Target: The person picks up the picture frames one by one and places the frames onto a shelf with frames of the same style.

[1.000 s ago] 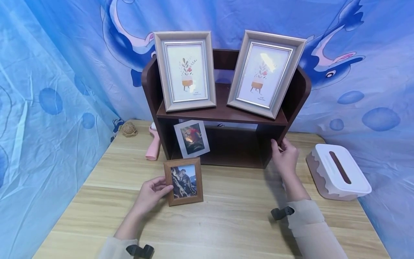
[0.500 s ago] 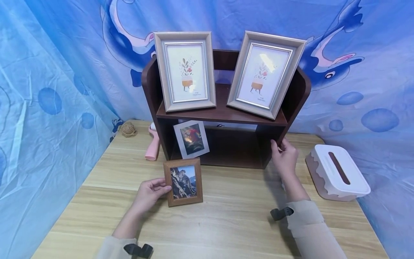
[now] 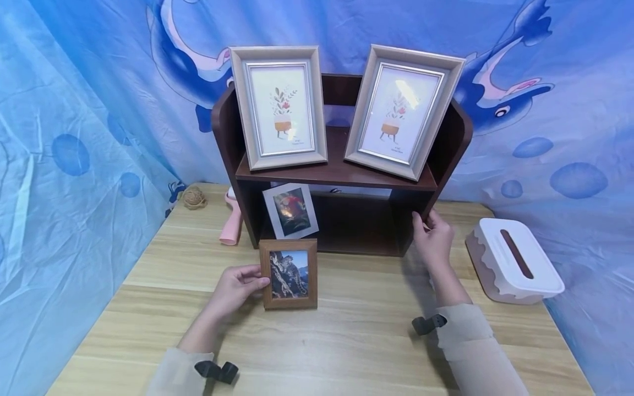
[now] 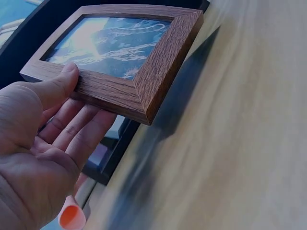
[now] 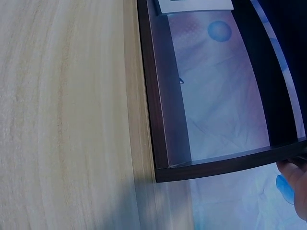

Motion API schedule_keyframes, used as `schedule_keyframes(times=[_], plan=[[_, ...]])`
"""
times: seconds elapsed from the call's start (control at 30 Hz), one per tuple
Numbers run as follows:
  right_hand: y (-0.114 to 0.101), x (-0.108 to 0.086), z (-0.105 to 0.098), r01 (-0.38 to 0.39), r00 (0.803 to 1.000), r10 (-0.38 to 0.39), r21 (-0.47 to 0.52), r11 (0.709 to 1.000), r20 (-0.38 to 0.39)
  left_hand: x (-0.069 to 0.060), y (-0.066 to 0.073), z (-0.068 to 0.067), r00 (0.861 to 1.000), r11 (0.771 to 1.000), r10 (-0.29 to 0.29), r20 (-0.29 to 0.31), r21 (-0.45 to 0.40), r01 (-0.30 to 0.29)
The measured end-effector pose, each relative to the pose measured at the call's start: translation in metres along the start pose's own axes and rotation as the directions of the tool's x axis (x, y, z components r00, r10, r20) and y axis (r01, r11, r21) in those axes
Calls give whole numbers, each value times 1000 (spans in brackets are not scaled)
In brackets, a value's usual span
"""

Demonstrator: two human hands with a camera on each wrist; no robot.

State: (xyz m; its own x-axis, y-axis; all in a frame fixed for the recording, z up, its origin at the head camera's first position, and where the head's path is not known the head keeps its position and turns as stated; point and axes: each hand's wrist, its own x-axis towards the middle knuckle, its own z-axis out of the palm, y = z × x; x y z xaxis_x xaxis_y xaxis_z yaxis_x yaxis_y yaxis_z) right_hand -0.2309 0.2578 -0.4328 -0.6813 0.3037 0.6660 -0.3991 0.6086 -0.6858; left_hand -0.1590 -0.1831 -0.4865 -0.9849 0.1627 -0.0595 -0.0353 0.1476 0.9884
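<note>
My left hand [image 3: 238,289] pinches the left edge of a brown wooden picture frame [image 3: 289,275] with a leopard-like animal photo. In the left wrist view, the thumb [image 4: 60,86] lies on the frame's front and the fingers are behind it; the frame is held above the table. My right hand [image 3: 435,242] grips the right side panel of a dark brown two-tier shelf [image 3: 339,157]. Only part of that hand shows in the right wrist view. Just behind the held frame, a white picture frame [image 3: 292,212] with a parrot picture leans in the lower tier.
Two large beige picture frames [image 3: 278,110] with plant prints stand tilted on the upper tier. Left of the shelf lie a pink-handled roller [image 3: 231,223] and a ball of twine [image 3: 193,198]. A white-lidded tissue box [image 3: 515,261] sits at the right on the wooden table [image 3: 346,341].
My left hand has moved the brown picture frame a little to the right and turned it more upright. The right hand keeps its grip on the shelf's side.
</note>
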Motion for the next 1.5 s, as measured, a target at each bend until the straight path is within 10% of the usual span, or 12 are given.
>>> schedule_keyframes(times=[0.63,0.93,1.5], plan=[[0,0,2,-14,1000,14,16,1000,2,40,14,42,999,998,34,21,47,-35],[0,-1,2,3,1000,-3,-8,1000,-9,57,19,61,990,984,143,11,103,-143],[3,-1,2,27,999,-27,-9,1000,-17,81,24,89,995,996,85,-44,-9,-86]])
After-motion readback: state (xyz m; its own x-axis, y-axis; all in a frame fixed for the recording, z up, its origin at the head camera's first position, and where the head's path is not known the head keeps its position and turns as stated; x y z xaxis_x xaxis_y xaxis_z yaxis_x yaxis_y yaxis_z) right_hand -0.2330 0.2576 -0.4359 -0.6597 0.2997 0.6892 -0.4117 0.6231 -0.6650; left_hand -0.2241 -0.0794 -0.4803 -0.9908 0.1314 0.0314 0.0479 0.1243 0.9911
